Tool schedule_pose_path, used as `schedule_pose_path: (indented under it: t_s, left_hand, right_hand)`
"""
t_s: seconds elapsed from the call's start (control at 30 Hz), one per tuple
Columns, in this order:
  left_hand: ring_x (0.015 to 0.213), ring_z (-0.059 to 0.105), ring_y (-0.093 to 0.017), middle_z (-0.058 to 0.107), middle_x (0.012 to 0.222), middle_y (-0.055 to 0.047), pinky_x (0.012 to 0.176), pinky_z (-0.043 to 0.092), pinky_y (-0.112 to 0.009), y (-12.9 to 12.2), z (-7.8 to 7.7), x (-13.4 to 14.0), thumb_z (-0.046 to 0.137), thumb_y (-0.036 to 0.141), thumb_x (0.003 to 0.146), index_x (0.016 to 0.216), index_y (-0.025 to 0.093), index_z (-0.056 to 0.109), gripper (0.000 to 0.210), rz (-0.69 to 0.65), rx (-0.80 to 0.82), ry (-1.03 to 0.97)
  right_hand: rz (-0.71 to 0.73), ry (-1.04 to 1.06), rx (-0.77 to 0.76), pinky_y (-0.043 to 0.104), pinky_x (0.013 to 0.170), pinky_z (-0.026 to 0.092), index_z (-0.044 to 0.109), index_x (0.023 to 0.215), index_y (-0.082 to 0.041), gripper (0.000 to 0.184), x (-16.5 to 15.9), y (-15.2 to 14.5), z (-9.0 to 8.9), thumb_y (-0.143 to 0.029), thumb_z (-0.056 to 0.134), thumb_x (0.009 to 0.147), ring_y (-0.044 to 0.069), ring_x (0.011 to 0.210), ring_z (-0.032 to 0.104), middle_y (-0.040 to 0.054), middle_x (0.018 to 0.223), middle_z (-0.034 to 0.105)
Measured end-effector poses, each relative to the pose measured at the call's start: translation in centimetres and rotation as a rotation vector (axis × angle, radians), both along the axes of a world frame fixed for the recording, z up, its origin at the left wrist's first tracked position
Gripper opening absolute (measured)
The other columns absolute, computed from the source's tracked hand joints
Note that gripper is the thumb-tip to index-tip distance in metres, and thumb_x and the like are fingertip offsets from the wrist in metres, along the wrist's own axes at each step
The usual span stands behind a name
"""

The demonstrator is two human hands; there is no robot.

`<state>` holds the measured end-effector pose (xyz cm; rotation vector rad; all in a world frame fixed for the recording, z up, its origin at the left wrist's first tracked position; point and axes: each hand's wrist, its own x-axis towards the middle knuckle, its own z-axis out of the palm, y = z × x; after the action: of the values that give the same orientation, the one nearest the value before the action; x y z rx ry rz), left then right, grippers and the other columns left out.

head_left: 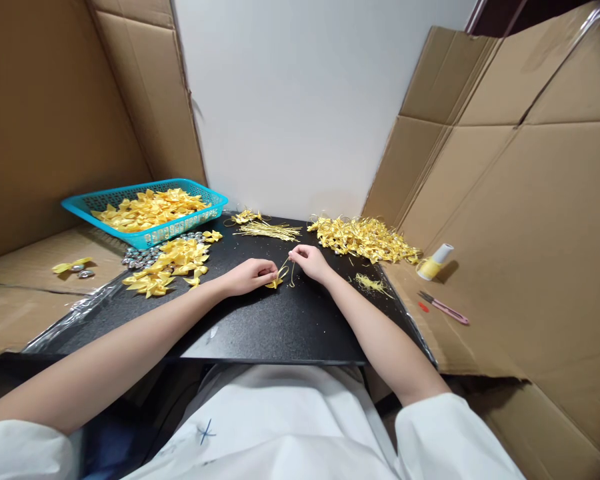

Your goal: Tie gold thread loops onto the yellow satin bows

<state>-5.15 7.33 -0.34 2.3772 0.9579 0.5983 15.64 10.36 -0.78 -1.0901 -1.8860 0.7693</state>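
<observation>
Over the middle of the black table point(260, 327), my left hand point(253, 276) is closed on a yellow ribbon flower point(275, 283), most of which its fingers hide. My right hand point(310, 261), just to the right, pinches a thin gold cord point(293, 272) that runs to the flower and hangs in a loop. Left of my hands lies a loose pile of yellow ribbon flowers point(183, 259). Behind them is a bundle of straight gold cords point(270, 231). A heap of flowers with cords point(363, 239) sits at the back right.
A turquoise basket point(153, 237) of yellow flowers stands at the back left, beside silvery round pieces point(143, 257). Yellow thread scraps point(373, 285) lie right of my hands. Farther right are a thread spool point(434, 262) and pink-handled snips point(445, 309). Cardboard walls point(520, 220) flank the table.
</observation>
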Motion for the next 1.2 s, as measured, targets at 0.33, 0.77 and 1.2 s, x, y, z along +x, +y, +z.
schedule_pose_path:
  t_s: [0.33, 0.77, 1.2]
  left_hand:
    - [0.055, 0.039, -0.010, 0.048, 0.060, 0.003, 0.053, 0.031, -0.020, 0.0, 0.1, 0.2, 0.045, 0.048, 0.087, 0.073, 0.014, 0.056, 0.038, 0.002, 0.051, -0.020]
    - [0.055, 0.039, -0.010, 0.050, 0.060, 0.002, 0.053, 0.030, -0.020, 0.0, 0.3, 0.3, 0.045, 0.050, 0.087, 0.078, 0.013, 0.061, 0.041, 0.028, 0.033, -0.012]
    - [0.055, 0.036, -0.010, 0.044, 0.059, 0.003, 0.052, 0.028, -0.021, 0.4, -0.2, 0.4, 0.047, 0.053, 0.085, 0.075, 0.013, 0.059, 0.042, 0.054, -0.009, -0.044]
  right_hand:
    - [0.064, -0.464, 0.328, 0.043, 0.094, 0.028, 0.070, 0.092, -0.024, 0.014, -1.0, -2.5, 1.4, -0.030, 0.059, 0.086, 0.021, 0.107, 0.044, 0.0030, 0.112, 0.063]
    - [0.123, -0.576, 0.321, 0.042, 0.088, 0.026, 0.067, 0.075, -0.019, 0.011, -1.1, -3.1, 1.9, -0.022, 0.059, 0.082, 0.021, 0.100, 0.045, 0.0038, 0.100, 0.066]
    - [0.131, -0.572, 0.308, 0.042, 0.089, 0.027, 0.064, 0.073, -0.019, 0.009, -0.9, -3.0, 2.0, -0.024, 0.060, 0.080, 0.021, 0.100, 0.046, 0.0030, 0.099, 0.066]
